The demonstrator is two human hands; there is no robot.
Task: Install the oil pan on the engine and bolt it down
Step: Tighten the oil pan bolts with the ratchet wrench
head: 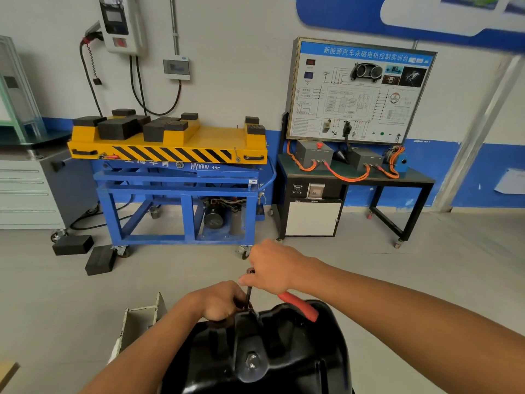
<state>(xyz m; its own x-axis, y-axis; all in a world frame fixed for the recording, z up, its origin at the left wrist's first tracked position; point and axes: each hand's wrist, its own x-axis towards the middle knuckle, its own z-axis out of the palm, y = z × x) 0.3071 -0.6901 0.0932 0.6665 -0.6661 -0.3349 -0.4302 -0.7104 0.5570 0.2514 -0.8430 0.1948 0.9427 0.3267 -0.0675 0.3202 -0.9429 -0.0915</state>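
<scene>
Right hand (272, 268) grips the wrench (301, 306) at the pan's (272, 354) 12 o'clock rim; left hand (220, 303) clasps its shaft.

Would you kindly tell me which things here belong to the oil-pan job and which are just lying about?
In use: black stamped-metal oil pan; red-handled wrench with dark shaft; right hand gripping its top; left hand, fingers curled round its lower end.
Lying about: yellow-and-blue lift trolley; two black blocks on the floor; framed wiring-diagram training board; grey drawer cabinet.
</scene>
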